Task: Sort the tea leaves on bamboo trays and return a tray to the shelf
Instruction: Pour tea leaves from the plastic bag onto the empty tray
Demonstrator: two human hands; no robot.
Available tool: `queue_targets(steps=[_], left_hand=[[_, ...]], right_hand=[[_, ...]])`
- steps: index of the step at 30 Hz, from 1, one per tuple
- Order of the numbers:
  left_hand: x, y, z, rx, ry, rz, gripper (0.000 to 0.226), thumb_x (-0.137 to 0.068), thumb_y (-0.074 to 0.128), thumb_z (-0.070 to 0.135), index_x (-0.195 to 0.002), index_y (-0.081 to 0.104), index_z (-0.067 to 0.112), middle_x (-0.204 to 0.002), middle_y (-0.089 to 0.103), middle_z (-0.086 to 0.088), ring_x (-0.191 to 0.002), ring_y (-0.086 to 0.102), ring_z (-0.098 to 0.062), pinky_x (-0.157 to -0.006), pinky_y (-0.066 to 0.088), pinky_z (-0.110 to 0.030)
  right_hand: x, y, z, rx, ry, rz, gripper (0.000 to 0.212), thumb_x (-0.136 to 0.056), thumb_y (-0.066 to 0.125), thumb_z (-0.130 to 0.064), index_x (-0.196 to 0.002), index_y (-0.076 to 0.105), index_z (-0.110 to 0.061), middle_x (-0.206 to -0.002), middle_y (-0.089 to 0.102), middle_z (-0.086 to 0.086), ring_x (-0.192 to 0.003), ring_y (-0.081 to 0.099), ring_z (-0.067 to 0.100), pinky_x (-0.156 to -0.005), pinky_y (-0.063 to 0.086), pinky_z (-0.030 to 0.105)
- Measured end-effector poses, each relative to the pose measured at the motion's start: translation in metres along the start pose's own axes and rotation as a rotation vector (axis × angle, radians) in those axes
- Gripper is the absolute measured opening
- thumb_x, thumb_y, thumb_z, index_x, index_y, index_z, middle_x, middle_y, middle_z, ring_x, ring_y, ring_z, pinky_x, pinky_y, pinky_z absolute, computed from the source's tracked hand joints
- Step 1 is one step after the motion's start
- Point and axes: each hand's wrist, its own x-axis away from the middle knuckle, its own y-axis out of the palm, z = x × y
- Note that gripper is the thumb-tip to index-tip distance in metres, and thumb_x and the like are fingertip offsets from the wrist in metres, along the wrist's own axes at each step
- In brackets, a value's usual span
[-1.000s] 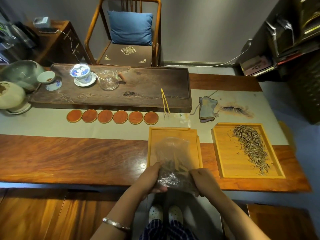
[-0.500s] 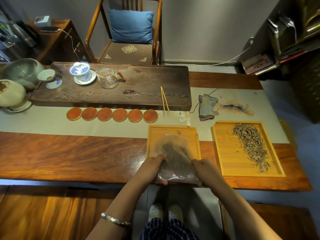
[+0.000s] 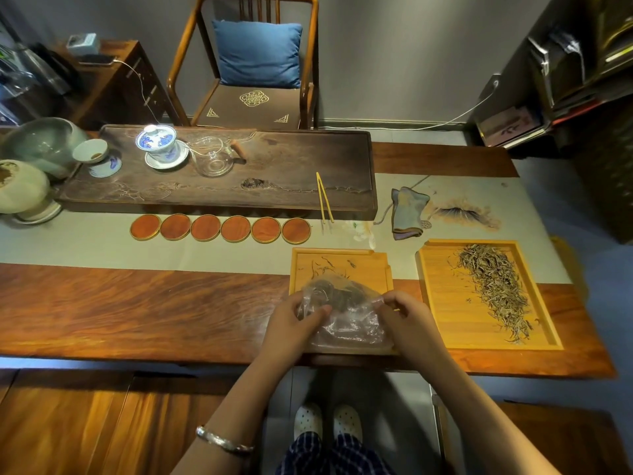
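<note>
Here, the left hand (image 3: 294, 318) is closed on the near-left corner of a clear plastic bag (image 3: 342, 317), thumb and fingers pinching the film, and the bag lies slumped over the near half of the middle bamboo tray (image 3: 342, 260), with dark tea leaves (image 3: 337, 293) showing through it. A few loose strands (image 3: 323, 264) lie scattered on the bare far end of that tray, so I judge the bag is being emptied there and the step is only just begun. Across the bag, the right hand (image 3: 402, 311) pinches the far-right edge of the film between thumb and fingertips, a little further from the body than the left. The two hands hold the bag between them, well apart, and both are equally close to it; its mouth seems to point away from the person, along the tray's long axis, though the crumpled film makes that hard to be sure of. Further right, just beside this tray and not touching it, sits the second bamboo tray (image 3: 442, 303) with a long pale heap of leaves (image 3: 493, 286) running from far to near, closer to the right hand than to the left.
</note>
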Motion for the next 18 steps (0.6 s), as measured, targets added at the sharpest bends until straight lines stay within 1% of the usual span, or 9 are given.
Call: queue_targets(steps=[3, 6, 8, 10, 13, 14, 15, 16, 18], left_hand=[[-0.002, -0.001, 0.004, 0.009, 0.043, 0.002, 0.014, -0.085, 0.069, 0.020, -0.086, 0.069, 0.034, -0.083, 0.074, 0.011, -0.072, 0.067, -0.004, -0.066, 0.054, -0.022], [-0.003, -0.002, 0.006, 0.042, 0.044, -0.015, 0.013, -0.082, 0.072, 0.026, -0.094, 0.069, 0.031, -0.090, 0.074, 0.003, -0.083, 0.069, -0.019, -0.076, 0.057, -0.038], [-0.004, -0.003, 0.006, 0.047, 0.051, -0.030, 0.015, -0.081, 0.073, 0.026, -0.095, 0.069, 0.028, -0.090, 0.074, 0.000, -0.084, 0.069, -0.023, -0.077, 0.057, -0.043], [-0.005, -0.003, 0.006, 0.038, 0.057, -0.050, 0.015, -0.081, 0.074, 0.024, -0.095, 0.069, 0.027, -0.089, 0.074, -0.001, -0.083, 0.069, -0.022, -0.073, 0.058, -0.041], [-0.008, -0.004, 0.003, 0.018, 0.062, -0.065, 0.010, -0.084, 0.071, 0.033, -0.093, 0.069, 0.035, -0.080, 0.072, 0.012, -0.070, 0.066, -0.004, -0.061, 0.050, -0.020], [-0.008, -0.004, 0.004, 0.020, 0.048, -0.037, 0.010, -0.087, 0.065, 0.040, -0.091, 0.069, 0.032, -0.073, 0.068, 0.013, -0.063, 0.061, -0.001, -0.059, 0.046, -0.019], [-0.010, -0.003, 0.003, 0.017, 0.022, 0.020, 0.024, -0.090, 0.056, 0.046, -0.088, 0.069, 0.026, -0.068, 0.063, 0.012, -0.061, 0.056, -0.002, -0.059, 0.044, -0.022], [-0.012, -0.002, 0.004, 0.025, -0.045, 0.074, 0.036, -0.093, 0.047, 0.050, -0.085, 0.069, 0.023, -0.069, 0.061, 0.011, -0.064, 0.056, -0.004, -0.061, 0.044, -0.025], [-0.017, -0.004, 0.006, 0.046, -0.201, 0.142, 0.044, -0.097, 0.034, 0.052, -0.092, 0.070, 0.027, -0.086, 0.068, 0.008, -0.083, 0.063, -0.008, -0.076, 0.049, -0.030]], right_hand=[[-0.002, -0.001, 0.002, -0.035, -0.027, 0.022, 0.013, -0.088, 0.060, -0.020, -0.076, 0.064, -0.020, -0.068, 0.062, -0.002, -0.060, 0.057, 0.014, -0.052, 0.048, 0.034], [-0.005, 0.000, 0.002, -0.141, 0.011, 0.078, 0.018, -0.090, 0.057, -0.020, -0.075, 0.067, -0.019, -0.070, 0.066, 0.004, -0.060, 0.061, 0.016, -0.050, 0.048, 0.028], [-0.009, 0.001, -0.002, -0.261, 0.166, 0.075, 0.031, -0.093, 0.053, -0.033, -0.073, 0.069, -0.016, -0.069, 0.070, 0.005, -0.059, 0.066, 0.018, -0.048, 0.051, 0.028], [-0.016, 0.002, -0.004, -0.320, 0.333, 0.011, 0.044, -0.093, 0.049, -0.046, -0.076, 0.072, -0.012, -0.074, 0.073, 0.008, -0.063, 0.069, 0.021, -0.054, 0.053, 0.032], [-0.023, 0.003, -0.005, -0.260, 0.357, -0.006, 0.036, -0.093, 0.054, -0.037, -0.080, 0.071, -0.008, -0.081, 0.074, 0.012, -0.078, 0.070, 0.034, -0.071, 0.057, 0.046], [-0.024, 0.003, -0.007, -0.228, 0.330, -0.003, 0.032, -0.093, 0.054, -0.032, -0.080, 0.070, -0.008, -0.080, 0.074, 0.011, -0.082, 0.069, 0.037, -0.076, 0.055, 0.049], [-0.024, 0.003, -0.009, -0.214, 0.313, 0.002, 0.030, -0.093, 0.054, -0.029, -0.079, 0.069, -0.008, -0.079, 0.074, 0.012, -0.083, 0.068, 0.039, -0.078, 0.054, 0.051], [-0.025, 0.003, -0.010, -0.218, 0.302, 0.007, 0.029, -0.093, 0.054, -0.027, -0.077, 0.068, -0.007, -0.079, 0.073, 0.013, -0.083, 0.067, 0.040, -0.078, 0.053, 0.053], [-0.026, 0.003, -0.014, -0.241, 0.295, 0.012, 0.027, -0.092, 0.054, -0.027, -0.075, 0.064, -0.007, -0.079, 0.068, 0.016, -0.078, 0.064, 0.039, -0.080, 0.052, 0.057]])
